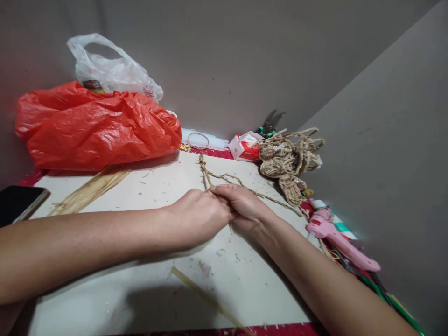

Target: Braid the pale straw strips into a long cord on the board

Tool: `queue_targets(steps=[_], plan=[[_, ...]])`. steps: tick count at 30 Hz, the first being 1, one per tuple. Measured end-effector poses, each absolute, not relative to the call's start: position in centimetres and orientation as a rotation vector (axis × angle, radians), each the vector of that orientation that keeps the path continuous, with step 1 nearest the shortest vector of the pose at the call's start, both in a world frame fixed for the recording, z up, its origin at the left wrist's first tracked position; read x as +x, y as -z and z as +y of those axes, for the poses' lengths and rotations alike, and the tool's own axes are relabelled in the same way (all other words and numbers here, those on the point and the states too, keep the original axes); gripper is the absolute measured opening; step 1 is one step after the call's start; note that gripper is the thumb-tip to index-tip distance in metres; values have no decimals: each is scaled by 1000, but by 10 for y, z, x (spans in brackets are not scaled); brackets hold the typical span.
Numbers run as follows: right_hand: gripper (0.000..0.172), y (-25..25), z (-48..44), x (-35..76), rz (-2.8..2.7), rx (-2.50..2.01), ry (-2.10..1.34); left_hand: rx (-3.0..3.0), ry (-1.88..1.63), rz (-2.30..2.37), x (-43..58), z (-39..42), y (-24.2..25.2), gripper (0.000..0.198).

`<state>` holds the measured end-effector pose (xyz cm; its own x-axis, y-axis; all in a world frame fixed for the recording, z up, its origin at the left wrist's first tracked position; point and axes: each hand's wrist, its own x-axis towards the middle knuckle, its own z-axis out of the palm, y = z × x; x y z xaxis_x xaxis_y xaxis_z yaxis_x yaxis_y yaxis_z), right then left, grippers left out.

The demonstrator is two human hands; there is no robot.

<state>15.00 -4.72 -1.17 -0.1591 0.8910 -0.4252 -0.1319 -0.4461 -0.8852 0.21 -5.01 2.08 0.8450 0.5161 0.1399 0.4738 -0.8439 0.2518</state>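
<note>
Over the middle of the white board [140, 270], my left hand [201, 217] and my right hand [243, 205] are closed close together on a twisted straw cord [206, 175]. The cord has a knotted top end pointing away from me. One thin twisted strand [241, 183] branches off to the right and lies across the board past my right wrist. My fingertips are mostly hidden, so the exact grip does not show. Below my hands, a flat straw strip [206, 294] rests on the board.
Behind on the left sits a red plastic bag [101, 130], with a bundle of flat straw [94, 189] before it and a phone [21, 203] at the edge. Back right are woven straw pieces [285, 161] and pruning shears [271, 123]. A pink glue gun [341, 240] lies at right.
</note>
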Motion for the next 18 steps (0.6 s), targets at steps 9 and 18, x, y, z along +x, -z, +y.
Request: queue_targets(steps=[9,18], plan=[[15,3,-44,156,-858,-1162,-1841,1684,-539,960,-1,7,-9,18],[17,6,-39,163,-960,-1178,-1891,1532,-393,793,1,2,-4,15]])
